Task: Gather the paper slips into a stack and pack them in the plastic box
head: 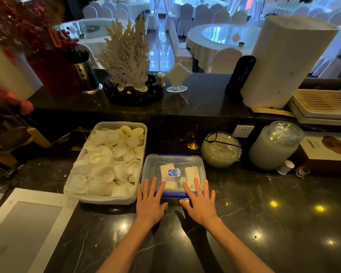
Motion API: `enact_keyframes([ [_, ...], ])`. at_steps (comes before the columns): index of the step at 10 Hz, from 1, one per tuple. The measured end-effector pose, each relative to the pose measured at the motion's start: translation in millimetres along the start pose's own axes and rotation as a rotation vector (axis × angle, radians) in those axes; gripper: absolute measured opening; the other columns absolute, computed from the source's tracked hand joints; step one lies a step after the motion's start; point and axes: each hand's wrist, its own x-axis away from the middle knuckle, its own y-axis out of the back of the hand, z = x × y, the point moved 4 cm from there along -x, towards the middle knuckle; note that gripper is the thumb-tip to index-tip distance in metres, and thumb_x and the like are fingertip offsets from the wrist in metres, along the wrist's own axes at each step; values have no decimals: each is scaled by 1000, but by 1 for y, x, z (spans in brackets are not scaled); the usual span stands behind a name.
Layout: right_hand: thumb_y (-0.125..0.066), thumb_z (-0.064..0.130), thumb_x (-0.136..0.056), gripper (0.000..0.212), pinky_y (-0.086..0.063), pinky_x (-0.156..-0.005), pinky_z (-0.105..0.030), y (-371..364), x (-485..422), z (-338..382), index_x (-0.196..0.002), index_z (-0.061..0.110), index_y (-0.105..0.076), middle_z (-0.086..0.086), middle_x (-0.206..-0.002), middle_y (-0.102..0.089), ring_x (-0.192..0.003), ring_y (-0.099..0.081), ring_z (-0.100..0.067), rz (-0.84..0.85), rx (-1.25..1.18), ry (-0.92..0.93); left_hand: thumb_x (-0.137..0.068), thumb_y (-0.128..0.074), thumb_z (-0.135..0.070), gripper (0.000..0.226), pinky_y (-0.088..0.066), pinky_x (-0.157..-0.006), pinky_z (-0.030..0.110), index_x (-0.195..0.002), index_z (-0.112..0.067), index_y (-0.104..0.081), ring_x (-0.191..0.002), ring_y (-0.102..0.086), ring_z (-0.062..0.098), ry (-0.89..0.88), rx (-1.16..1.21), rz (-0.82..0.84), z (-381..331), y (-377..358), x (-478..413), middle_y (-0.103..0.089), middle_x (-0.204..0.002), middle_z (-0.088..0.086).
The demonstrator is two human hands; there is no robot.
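The paper slips [167, 170] lie in white stacks inside the plastic box [173, 175], seen thru its clear lid w/ a blue sticker. The box sits on the dark counter [264, 213], just right of the big tray of little cups [108, 162] and in front of the round jar [221, 149]. The left hand [150, 201] and right hand [200, 201] are both flat w/ fingers spread wide, pressing on the near edge of the lid, pinching nothing. The slips look thin, light and bendy. The box looks stiff, light and a bit slippery, so best held by its two sides. Packing looks nearly done; the lid prob. just needs snapping shut.
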Motion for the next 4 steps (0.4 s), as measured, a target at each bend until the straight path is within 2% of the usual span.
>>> enact_keyframes([
  [2,-25,74,-89,70,5,-117,-61,5,-1,-3,-148,54,5,-2,-166,10,-149,19,-37,-14,-3,10,-95,-36,-64,82,17,-118,55,-155,-36,13,-152,19,35,-10,27,25,-1,4,0,17,-167,6],
  [3,-29,69,-91,64,-5,-119,-57,24,-3,-4,-150,50,-13,-2,-166,-7,-151,3,-36,24,-50,34,-97,-37,-59,72,6,-122,56,-158,-34,-6,-154,-1,37,-49,12,49,-1,22,-3,-5,-168,8],
  [4,-35,59,-96,55,-29,-116,-45,59,-6,-9,-146,37,-38,-2,-155,-37,-143,-32,-26,-59,-157,80,-98,-43,-52,54,-26,-121,49,-146,-26,-40,-136,-48,28,-52,136,-9,3,61,-15,-53,-146,8],
])
